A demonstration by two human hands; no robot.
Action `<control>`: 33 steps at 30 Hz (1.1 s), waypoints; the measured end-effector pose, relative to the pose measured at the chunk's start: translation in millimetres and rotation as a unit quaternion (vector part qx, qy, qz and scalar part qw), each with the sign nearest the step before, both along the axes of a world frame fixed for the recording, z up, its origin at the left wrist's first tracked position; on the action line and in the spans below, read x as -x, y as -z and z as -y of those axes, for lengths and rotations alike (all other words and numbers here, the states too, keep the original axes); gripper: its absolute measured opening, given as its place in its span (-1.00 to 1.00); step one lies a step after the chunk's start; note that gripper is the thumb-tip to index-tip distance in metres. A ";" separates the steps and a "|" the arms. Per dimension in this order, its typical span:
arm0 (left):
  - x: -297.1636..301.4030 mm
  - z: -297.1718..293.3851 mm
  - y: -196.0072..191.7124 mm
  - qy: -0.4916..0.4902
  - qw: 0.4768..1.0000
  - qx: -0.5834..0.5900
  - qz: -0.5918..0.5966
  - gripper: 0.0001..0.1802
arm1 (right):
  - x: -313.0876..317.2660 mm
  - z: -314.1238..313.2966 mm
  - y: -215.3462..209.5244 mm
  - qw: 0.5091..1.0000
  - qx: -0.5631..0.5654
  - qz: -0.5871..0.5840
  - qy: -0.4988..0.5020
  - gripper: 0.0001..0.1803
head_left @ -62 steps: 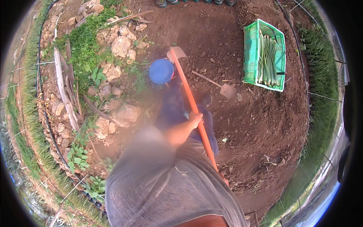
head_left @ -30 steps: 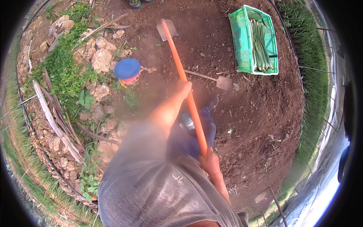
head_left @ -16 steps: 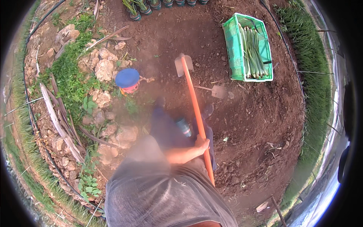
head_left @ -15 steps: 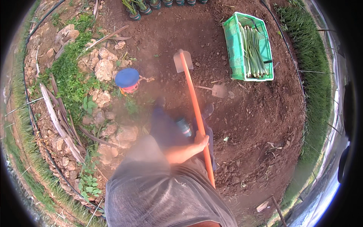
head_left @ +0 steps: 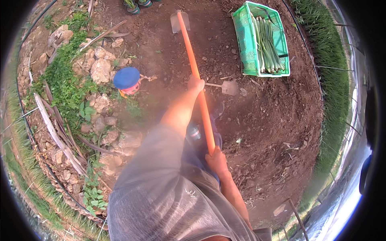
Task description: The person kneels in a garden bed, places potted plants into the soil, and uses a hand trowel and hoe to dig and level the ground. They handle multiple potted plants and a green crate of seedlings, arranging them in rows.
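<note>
Left hand (head_left: 196, 84) is clasping an orange-handled hoe (head_left: 191, 58) partway along, while right hand (head_left: 217, 160) is clasping its near end. Any leftward drift would be risking a bump against the blue-topped container (head_left: 126, 78); a low, careless pull, a snag on the small shovel (head_left: 229, 87). Beyond both hands, the blade (head_left: 175, 24) is lying toward the soil's (head_left: 261, 132) far edge.

I see the orange hoe handle (head_left: 205, 114) as smooth, faintly glossy, and the hoe blade (head_left: 175, 24) as dull metal. The green crate (head_left: 246, 47) looks like perforated plastic. I read the grey shirt (head_left: 152, 197) as matt cloth, the soil (head_left: 273, 120) as rough, the stones (head_left: 101, 71) as coarse, the branch (head_left: 56, 134) as weathered wood.
</note>
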State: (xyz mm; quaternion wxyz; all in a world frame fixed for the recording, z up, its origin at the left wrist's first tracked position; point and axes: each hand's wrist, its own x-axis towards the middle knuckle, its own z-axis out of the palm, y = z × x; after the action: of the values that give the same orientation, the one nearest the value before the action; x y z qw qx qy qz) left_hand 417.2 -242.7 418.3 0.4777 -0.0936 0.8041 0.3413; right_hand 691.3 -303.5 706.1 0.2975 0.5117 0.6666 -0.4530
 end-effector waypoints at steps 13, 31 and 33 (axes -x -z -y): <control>-295.8 146.0 -117.4 -0.126 0.958 0.018 0.259 -0.57 | -233.9 119.0 -179.9 0.969 0.058 0.225 0.089 -0.56; -92.4 93.1 4.4 -0.219 0.968 -0.095 0.083 -0.89 | -132.5 48.4 -46.6 1.000 0.025 -0.007 -0.008 -0.61; -150.6 104.4 -19.7 -0.257 0.953 -0.097 0.127 -0.90 | -184.2 60.0 -67.0 0.993 0.008 0.108 -0.046 -0.63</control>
State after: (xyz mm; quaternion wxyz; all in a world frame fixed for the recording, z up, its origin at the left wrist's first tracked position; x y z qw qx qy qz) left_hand 567.8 -347.1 438.0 0.4785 -0.2926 0.6486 0.5145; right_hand 875.5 -363.6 773.1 0.3923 0.5239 0.6497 -0.3868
